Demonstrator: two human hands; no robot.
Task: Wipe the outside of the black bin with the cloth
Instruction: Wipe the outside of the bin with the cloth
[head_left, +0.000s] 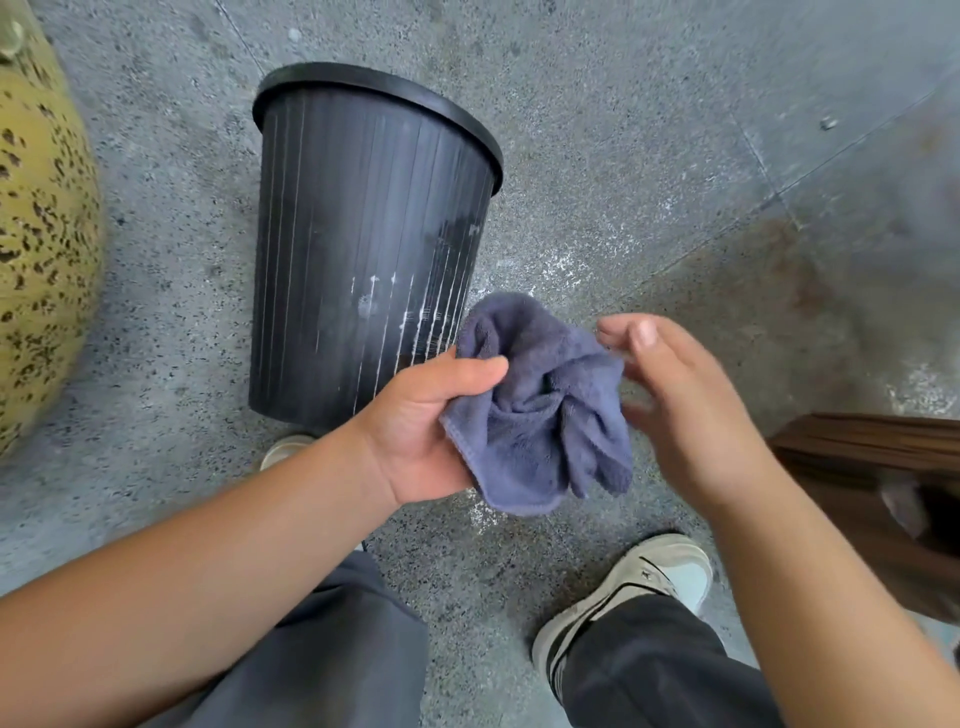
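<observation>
Head view, looking down at the floor (623, 156).

Black bin (363, 234) stands left of centre in the upper half of the frame, base toward the person, rim toward the top edge. Long axis runs roughly top to bottom of the frame, with the rim tilted a little to the right. Ribbed wall carries white streaks and a pale smear low on its right side.

Cloth (540, 415), blue-grey and bunched, sits at mid-frame just below and right of the bin's base. It overlaps the wall's lower right edge in view; contact cannot be told.

Left hand (431, 426): thumb and fingers curled round the cloth's left edge, gripping it. Right hand (685, 405): fingers loosely spread, holding nothing, just right of the cloth; blurred.

Judgement: the bin lies up and left of the cloth. The left hand is nearer and already carries the cloth, so it is better placed to reach the streaked patch.
</observation>
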